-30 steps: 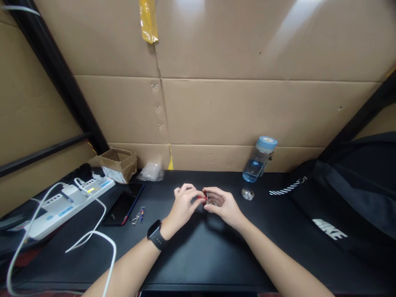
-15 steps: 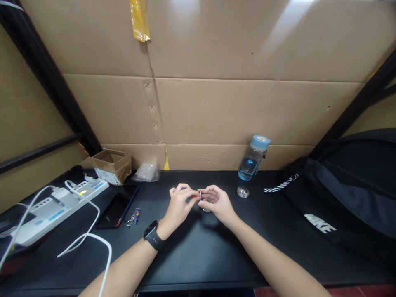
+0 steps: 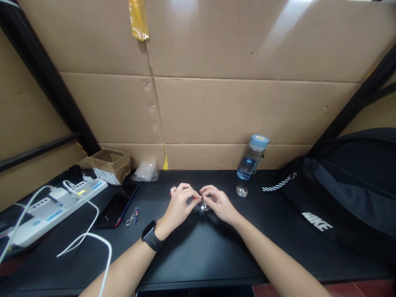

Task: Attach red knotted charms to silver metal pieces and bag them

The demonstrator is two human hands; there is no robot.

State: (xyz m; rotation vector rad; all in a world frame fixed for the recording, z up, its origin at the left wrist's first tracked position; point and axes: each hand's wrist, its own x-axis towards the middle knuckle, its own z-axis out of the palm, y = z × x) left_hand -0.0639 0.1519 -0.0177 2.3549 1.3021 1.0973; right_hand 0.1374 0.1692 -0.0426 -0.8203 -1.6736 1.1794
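Note:
My left hand, with a dark watch on its wrist, is closed in a pinch at the middle of the black table. Bits of a thin red item show at its fingertips and beyond its knuckles; the kind is not clear. Fingertip to fingertip with it, my right hand pinches something small and dark, mostly hidden by the fingers. Just below both hands, a clear, shiny rounded piece sits on the table. To the right lies a similar clear dome-shaped piece.
At the left are a white power strip with cables, a phone, a keyring, a small cardboard box and a clear plastic bag. A blue-lidded bottle stands at the back; a black backpack fills the right.
My right hand's fingers have closed in toward the left fingertips and the thin item between them has tilted out of sight. More of the clear piece below now shows.

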